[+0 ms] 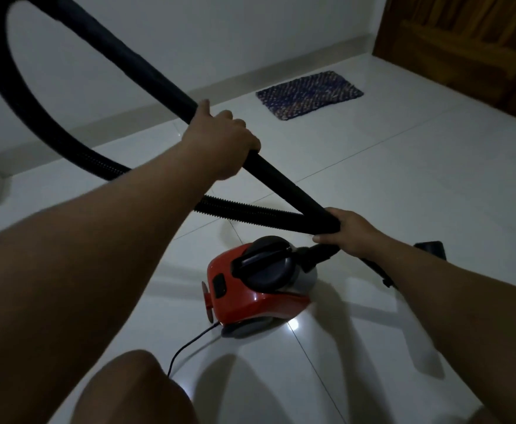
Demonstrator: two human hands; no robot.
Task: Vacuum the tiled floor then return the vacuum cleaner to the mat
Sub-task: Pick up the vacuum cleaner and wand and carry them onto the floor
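Observation:
A red vacuum cleaner [250, 289] with a black round lid stands on the white tiled floor [403, 185] just in front of me. Its black wand [284, 182] runs diagonally from upper left to lower right. My left hand [220, 139] is closed around the wand's upper part. My right hand [351, 231] grips the wand lower down, near where the ribbed hose [244, 211] crosses it. The hose loops up and round at the far left. A black floor nozzle [431, 249] shows partly behind my right forearm. The blue woven mat [310, 93] lies further off by the wall.
A thin black power cord [189, 347] trails from the vacuum's rear toward my knee [134, 390]. A brown wooden door [464, 47] stands at the upper right. A white wall with a grey skirting strip [128, 114] runs behind the mat.

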